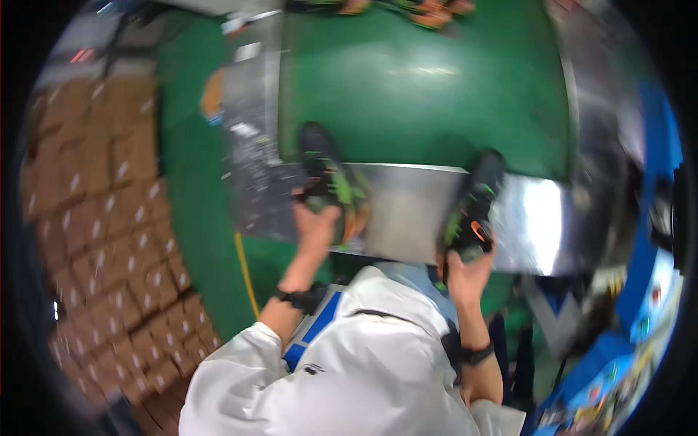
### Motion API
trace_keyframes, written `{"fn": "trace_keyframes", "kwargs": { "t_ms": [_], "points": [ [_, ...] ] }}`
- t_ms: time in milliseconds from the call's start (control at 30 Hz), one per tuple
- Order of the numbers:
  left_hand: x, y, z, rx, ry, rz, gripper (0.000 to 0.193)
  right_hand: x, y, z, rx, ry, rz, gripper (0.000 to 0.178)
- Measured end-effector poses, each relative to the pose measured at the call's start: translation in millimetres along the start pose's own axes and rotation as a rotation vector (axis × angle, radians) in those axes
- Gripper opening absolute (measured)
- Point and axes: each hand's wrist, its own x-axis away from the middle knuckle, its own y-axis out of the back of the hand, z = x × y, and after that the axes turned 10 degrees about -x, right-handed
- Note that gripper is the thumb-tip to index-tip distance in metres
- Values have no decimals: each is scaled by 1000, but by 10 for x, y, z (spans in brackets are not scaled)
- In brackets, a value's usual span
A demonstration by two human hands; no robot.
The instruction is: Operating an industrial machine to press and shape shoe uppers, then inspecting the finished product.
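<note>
Plainly, both hands were occupied, each with a dark shoe marked in green and orange. The left hand (318, 227) was partly closed about the heel end of one shoe (320, 160), thumb bent; blur hid just how its fingers lay. The right hand (469, 277) was likewise partly closed, with the heel end of the other shoe (474, 207) in its grip and the thumb along the near end; how far the rest of its fingers wrapped around could not be told.

Both shoes pointed toes away from the person, well apart, over the metal plate (407, 211), their toes reaching past its far edge over the green surface (429, 102). Whether either shoe touched the plate was unclear. More shoes (429, 13) in dark, green and orange sat at the far end of that surface, cut off by the top of the view.

Dark bands (476, 355) circled both wrists, and a white shirt (392, 356) covered the person's body. Off to the left, brown boxes (109, 218) stood in a large stack beside the green floor (193, 145), where a yellow line (247, 276) ran near the person's left forearm.
</note>
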Motion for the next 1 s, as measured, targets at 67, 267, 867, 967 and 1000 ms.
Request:
{"fn": "trace_keyframes", "kwargs": {
  "t_ms": [67, 267, 867, 967, 1000],
  "points": [
    [0, 56, -40, 267, 18, 114, 54, -27, 289, -56, 175, 150, -26, 64],
    [-53, -60, -715, 291, 10, 573, 64, 487, 908, 160, -334, 369, -42, 60],
    [3071, 58, -1865, -688, -196, 2642, 101, 4623, -1926, -2089, -999, 621, -1788, 77],
    [3601, 324, -1223, -1063, -152, 2774, 95, 4598, -2447, -2430, -1250, 452, -2244, 62],
    [3791, 425, -1029, -1173, -193, 2792, 93, 4483, -2484, -2593, -1094, 21, -2437, 56]
  ]
}}
